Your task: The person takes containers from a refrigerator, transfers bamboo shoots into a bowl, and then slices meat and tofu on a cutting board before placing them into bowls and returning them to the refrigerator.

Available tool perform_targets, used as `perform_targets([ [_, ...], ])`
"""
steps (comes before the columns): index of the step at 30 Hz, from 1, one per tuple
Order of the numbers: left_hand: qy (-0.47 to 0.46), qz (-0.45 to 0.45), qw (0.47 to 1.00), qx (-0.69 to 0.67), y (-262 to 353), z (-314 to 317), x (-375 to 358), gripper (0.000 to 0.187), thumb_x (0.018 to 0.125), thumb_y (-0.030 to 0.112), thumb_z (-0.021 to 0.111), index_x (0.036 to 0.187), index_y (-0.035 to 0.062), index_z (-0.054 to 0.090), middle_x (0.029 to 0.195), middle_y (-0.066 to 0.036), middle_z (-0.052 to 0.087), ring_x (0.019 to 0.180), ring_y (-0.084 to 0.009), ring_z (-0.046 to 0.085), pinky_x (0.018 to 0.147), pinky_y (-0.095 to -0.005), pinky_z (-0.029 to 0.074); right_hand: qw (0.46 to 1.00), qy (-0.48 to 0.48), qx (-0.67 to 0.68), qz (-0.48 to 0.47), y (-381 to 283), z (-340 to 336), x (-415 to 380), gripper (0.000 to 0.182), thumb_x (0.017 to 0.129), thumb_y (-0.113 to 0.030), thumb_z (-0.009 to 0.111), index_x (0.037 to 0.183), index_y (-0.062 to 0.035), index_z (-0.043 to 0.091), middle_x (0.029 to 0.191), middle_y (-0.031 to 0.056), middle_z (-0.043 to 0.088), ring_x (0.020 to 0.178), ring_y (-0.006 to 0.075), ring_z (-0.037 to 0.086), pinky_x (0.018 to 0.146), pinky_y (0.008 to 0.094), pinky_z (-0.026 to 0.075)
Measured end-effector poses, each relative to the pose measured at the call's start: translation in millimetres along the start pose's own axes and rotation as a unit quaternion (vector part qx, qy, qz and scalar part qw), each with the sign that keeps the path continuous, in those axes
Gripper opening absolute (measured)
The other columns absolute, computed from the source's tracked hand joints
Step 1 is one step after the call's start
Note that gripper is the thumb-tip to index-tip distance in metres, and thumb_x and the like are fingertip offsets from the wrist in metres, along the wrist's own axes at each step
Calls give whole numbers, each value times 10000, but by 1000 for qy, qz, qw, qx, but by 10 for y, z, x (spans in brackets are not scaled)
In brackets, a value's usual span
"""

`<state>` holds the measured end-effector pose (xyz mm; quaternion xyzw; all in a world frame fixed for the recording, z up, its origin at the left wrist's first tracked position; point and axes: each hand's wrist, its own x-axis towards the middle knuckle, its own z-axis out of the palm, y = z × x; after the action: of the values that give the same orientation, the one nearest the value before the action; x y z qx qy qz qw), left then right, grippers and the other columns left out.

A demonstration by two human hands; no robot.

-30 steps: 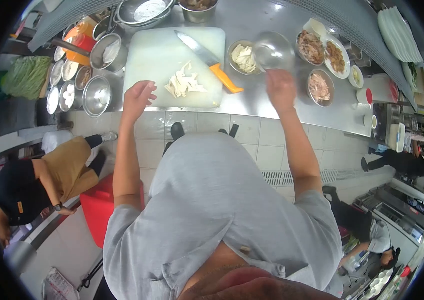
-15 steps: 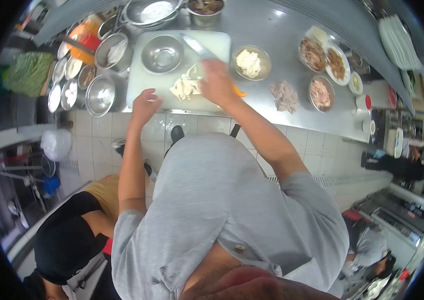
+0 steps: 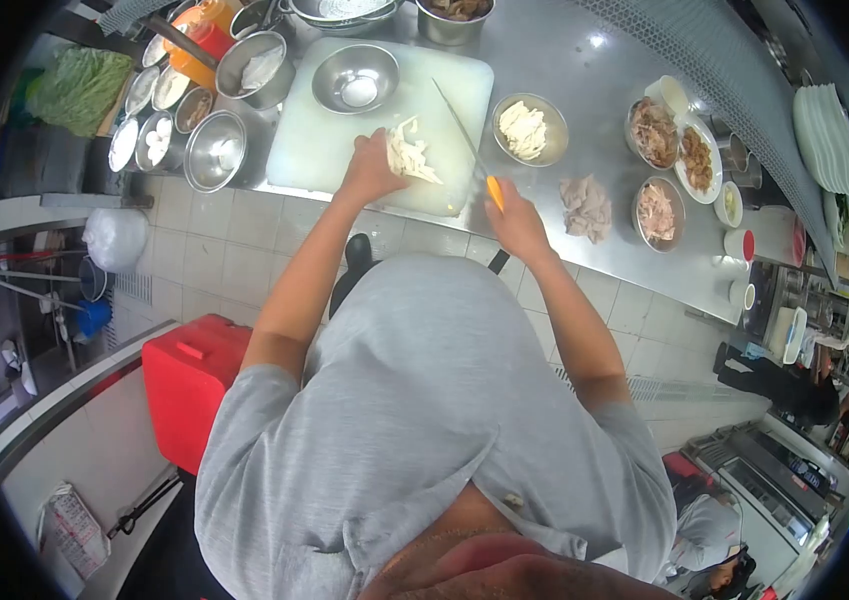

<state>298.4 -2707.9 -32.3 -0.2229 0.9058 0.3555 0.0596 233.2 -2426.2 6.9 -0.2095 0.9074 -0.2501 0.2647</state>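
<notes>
My left hand is on the cutting board, its fingers curled against the left side of a pile of pale cut strips. The fingertips are partly hidden. At the board's right side, my right hand is closed around the orange handle of a knife. The blade points up and left over the board, to the right of the strips and apart from them. A metal bowl sits on the board behind the pile. Another bowl with similar pale strips stands right of the board.
Metal bowls and containers crowd the left. On the right are a pile of thin greyish slices, a bowl of pink meat and an oval plate. A red container stands behind my left side. A person in black is far right.
My left hand has moved right and up onto the strips. My right hand has drawn back from over the board to the knife handle. The person at lower left is gone from view.
</notes>
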Motion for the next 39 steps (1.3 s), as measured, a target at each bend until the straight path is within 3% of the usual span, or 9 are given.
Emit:
perform_targets([
  [3, 13, 13, 1000, -7, 84, 103, 91, 1129, 607, 245, 950, 1520, -70, 365, 1280, -305, 516, 1172, -447, 581, 1049, -432, 511, 996, 15, 9, -89, 352, 244, -245, 481, 1005, -217, 590, 1452, -87, 469, 916, 218, 721, 832, 406, 723, 774, 489, 567],
  [7, 41, 17, 999, -25, 115, 305, 212, 1014, 646, 231, 931, 1475, -48, 417, 1293, -295, 525, 1198, -446, 561, 1083, -437, 478, 953, -181, 239, 38, -20, 17, -434, 477, 1018, -213, 623, 1461, -77, 512, 735, 15, 564, 554, 84, 544, 528, 280, 485],
  [19, 172, 147, 973, -54, 204, -507, 536, 791, 707, 246, 916, 1376, 24, 557, 1273, -226, 648, 1197, -374, 635, 1061, -426, 492, 947, -164, 276, -14, -735, -561, -373, 369, 1029, -208, 617, 1349, -39, 549, 711, -3, 535, 543, 84, 528, 512, 294, 479],
  [22, 184, 151, 970, -42, 180, -1002, 732, 805, 725, 239, 905, 1399, -5, 539, 1247, -223, 678, 1145, -365, 677, 1015, -416, 525, 955, -159, 247, -43, -1054, -616, -4, 383, 1011, -204, 616, 1347, -35, 545, 770, 84, 638, 625, 212, 651, 590, 378, 536],
  [25, 114, 125, 986, 15, 63, -1222, 748, 799, 726, 264, 886, 1390, -18, 543, 1210, -238, 691, 1141, -383, 677, 999, -424, 536, 987, 9, -78, -143, -973, -395, 339, 411, 976, -176, 614, 1355, -35, 539, 956, 201, 718, 860, 389, 710, 756, 469, 556],
  [30, 180, 66, 969, -157, -840, -1246, 853, 693, 839, 297, 818, 1384, -54, 573, 1266, -251, 688, 1009, -305, 749, 823, -378, 608, 991, 36, 26, -127, -471, -391, 108, 452, 956, -175, 641, 1378, -35, 560, 1180, 240, 688, 1099, 428, 654, 939, 453, 518],
  [34, 6, -126, 985, -120, -924, -1237, 834, 518, 929, 314, 770, 1209, -106, 658, 966, -233, 746, 685, -217, 751, 578, -301, 590, 995, 22, 16, -101, -118, -347, 88, 448, 952, -168, 634, 1377, -41, 570, 1202, 234, 688, 1120, 425, 653, 954, 468, 516],
  [35, 36, -118, 979, -160, -1010, -1058, 890, 371, 934, 269, 751, 1005, -89, 685, 789, -163, 726, 602, -206, 728, 540, -313, 574, 993, 37, 2, -112, -34, -296, 121, 450, 937, -154, 641, 1368, -42, 574, 1194, 236, 690, 1109, 433, 654, 954, 479, 517],
  [39, 45, -110, 939, -323, -1248, -871, 1033, 308, 913, 244, 710, 827, -34, 609, 757, -127, 695, 638, -195, 741, 572, -312, 561, 987, 58, -59, -136, 204, -170, 264, 471, 903, -129, 658, 1359, -45, 572, 1199, 240, 687, 1093, 446, 656, 951, 501, 521],
])
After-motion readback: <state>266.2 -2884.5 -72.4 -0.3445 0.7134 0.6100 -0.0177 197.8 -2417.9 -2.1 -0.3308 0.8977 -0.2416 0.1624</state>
